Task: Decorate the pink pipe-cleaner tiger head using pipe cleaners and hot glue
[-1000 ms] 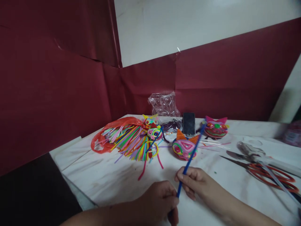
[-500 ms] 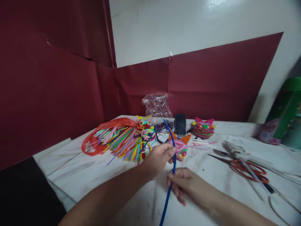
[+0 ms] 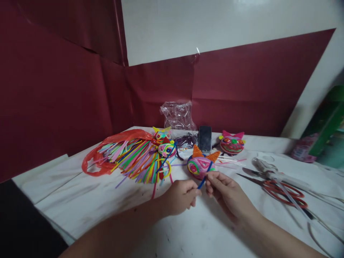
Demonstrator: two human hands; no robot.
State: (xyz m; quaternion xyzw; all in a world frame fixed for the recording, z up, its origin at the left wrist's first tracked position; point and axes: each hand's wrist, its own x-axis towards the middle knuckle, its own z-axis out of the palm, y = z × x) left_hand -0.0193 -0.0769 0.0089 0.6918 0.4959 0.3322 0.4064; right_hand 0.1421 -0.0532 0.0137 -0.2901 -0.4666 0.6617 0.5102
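Note:
A blue pipe cleaner (image 3: 202, 182) runs between my two hands over the table. My left hand (image 3: 183, 196) is closed on its lower part, while the fingertips of my right hand (image 3: 221, 186) pinch it higher up. Its top end rises in front of a pink animal head (image 3: 199, 165) with orange ears, which stands just behind my hands. Whether the strip touches that head, I cannot tell. To the left lies a fan of many-coloured pipe cleaners (image 3: 137, 157), partly in a red plastic bag (image 3: 90, 159).
More decorated heads stand behind: a pink-eared one (image 3: 232, 142), a yellow-eared one (image 3: 162, 134) and a multicoloured one (image 3: 167, 148). A phone (image 3: 205, 138) leans near a clear plastic bag (image 3: 178, 115). Orange-handled scissors (image 3: 286, 193) and a glue gun (image 3: 271, 170) lie at right.
The long blue pipe cleaner now shows only as a short stretch between my hands. My left hand has come down and nearer; my right has moved up and right. The pink head is uncovered.

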